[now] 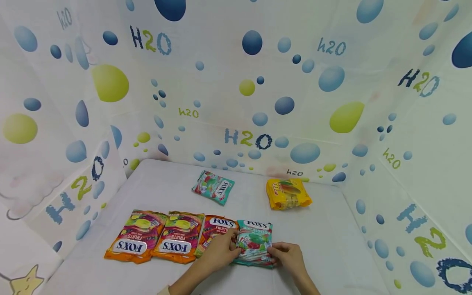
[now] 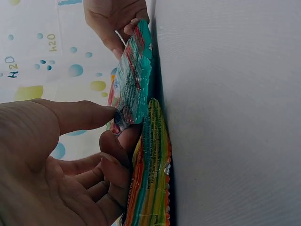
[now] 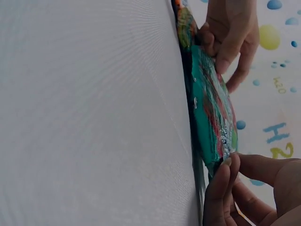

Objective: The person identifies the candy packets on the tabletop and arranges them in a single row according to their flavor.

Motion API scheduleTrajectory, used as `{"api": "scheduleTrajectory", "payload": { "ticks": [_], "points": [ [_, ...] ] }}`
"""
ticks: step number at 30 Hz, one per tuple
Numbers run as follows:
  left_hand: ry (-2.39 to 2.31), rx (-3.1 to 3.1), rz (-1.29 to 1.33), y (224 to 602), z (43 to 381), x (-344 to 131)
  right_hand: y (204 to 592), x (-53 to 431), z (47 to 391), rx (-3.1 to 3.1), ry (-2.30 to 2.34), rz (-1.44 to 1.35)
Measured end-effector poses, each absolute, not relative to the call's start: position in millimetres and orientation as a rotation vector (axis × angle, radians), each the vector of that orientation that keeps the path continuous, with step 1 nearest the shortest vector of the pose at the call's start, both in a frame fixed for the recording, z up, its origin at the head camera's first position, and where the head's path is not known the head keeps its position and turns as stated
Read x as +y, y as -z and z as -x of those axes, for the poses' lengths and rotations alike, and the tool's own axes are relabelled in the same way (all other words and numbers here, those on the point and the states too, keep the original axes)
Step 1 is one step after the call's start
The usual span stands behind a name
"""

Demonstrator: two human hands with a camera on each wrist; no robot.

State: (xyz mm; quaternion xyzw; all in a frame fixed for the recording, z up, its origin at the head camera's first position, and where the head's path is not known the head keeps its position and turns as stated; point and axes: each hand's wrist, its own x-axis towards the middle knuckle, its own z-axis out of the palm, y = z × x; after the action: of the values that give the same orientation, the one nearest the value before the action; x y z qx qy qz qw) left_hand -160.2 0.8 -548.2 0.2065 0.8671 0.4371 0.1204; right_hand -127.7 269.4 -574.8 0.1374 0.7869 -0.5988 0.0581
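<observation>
A teal Fox's Mint Blossom candy bag [image 1: 254, 241] lies face up at the right end of a row of bags. My left hand [image 1: 221, 250] pinches its left edge between thumb and fingers, and my right hand [image 1: 290, 258] pinches its lower right edge. In the left wrist view the teal bag [image 2: 134, 75] is slightly tilted, its near end by an orange Fox's Fruits bag [image 2: 153, 174]. That orange fruits bag [image 1: 217, 227] is partly hidden behind my left hand. From the right wrist, the teal bag [image 3: 211, 108] shows between both hands.
Two more orange Fox's Fruits bags, one [image 1: 138, 235] at the far left and one [image 1: 179, 237] beside it, lie with their lettering upside down. Farther back are another teal Fox's bag [image 1: 214, 187] and a yellow mango candy bag [image 1: 288, 194]. Patterned curtains [image 1: 206, 82] enclose the white table [image 1: 317, 229].
</observation>
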Motion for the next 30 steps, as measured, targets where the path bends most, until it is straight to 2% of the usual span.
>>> {"api": "scheduleTrajectory", "payload": {
  "ticks": [13,30],
  "points": [
    [-1.246,2.579,-0.639,549.5,162.8,-0.8,572.6,273.6,131.7,2.469,1.657,-0.377],
    [-1.336,2.538,-0.603,536.0,173.6,-12.9,555.8,282.8,161.9,2.652,1.492,-0.384]
  ]
}}
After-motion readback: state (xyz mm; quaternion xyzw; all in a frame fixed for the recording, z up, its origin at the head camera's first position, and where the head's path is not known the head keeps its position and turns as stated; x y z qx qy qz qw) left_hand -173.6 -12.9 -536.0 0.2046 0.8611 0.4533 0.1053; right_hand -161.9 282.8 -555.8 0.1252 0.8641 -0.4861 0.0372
